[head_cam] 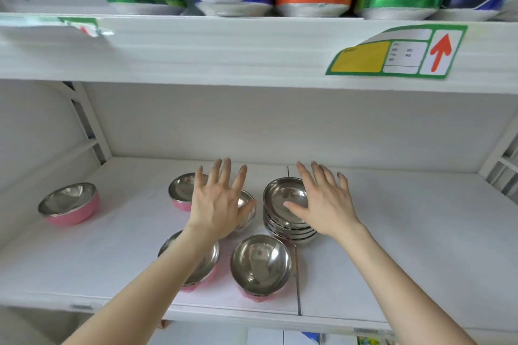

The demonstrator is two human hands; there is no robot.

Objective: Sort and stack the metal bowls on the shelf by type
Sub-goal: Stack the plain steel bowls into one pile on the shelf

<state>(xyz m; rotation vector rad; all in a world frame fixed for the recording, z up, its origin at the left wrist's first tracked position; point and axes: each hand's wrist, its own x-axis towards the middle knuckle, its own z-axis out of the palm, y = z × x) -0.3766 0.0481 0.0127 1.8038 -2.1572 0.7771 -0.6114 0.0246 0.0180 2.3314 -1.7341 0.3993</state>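
Both hands are spread flat, fingers straight, holding nothing. The left hand (218, 204) is over a steel bowl (248, 203), the right hand (325, 204) over the steel stack (288, 229). Pink-based bowls (68, 204) sit at the stack's 9 and 7 o'clock on the shelf (392, 232).

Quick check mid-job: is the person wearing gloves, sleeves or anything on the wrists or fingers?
No. The left hand and right hand are bare, with no gloves, and no rings show on the fingers. The left forearm and right forearm are uncovered as far as the frame shows: no sleeves, watch or bracelet in view.
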